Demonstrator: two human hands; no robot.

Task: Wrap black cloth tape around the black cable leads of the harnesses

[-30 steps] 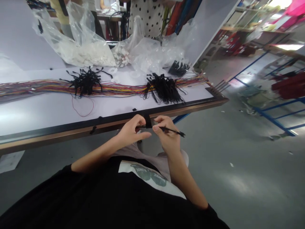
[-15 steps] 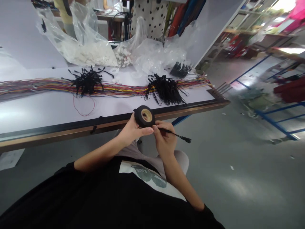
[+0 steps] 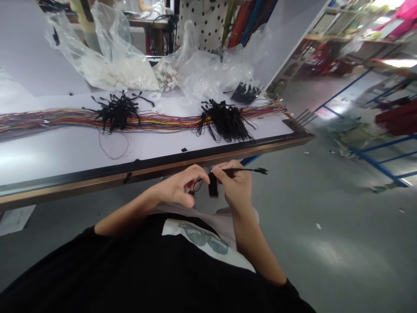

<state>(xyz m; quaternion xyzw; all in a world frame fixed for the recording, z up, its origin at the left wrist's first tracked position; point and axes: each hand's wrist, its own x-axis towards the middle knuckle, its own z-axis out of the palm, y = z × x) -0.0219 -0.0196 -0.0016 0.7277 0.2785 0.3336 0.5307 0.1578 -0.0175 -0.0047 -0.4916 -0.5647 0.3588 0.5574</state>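
Observation:
My right hand (image 3: 239,187) is closed on a thin black cable (image 3: 243,170), pinching it between thumb and fingers. The cable's connector end (image 3: 261,171) sticks out to the right. From the pinch hangs a short flat piece of black tape (image 3: 213,186). My left hand (image 3: 179,186) is just left of it, fingers curved and thumb held apart. Its index fingertip is close to the tape; whether it touches I cannot tell. A thin dark wire loop (image 3: 198,186) shows between the hands. The tape roll is out of sight.
A bundle of coloured wires (image 3: 169,121) runs along the table (image 3: 156,145), with black connector clusters (image 3: 117,111) (image 3: 226,121) on it. A small black scrap (image 3: 184,150) lies near the front edge. Bags of white parts (image 3: 120,76) stand behind; a person in dotted cloth (image 3: 202,26) is beyond.
The black tape roll has left my left hand and the view. The hands are slightly apart, a tape piece now hangs at the cable, and the cable points more level to the right.

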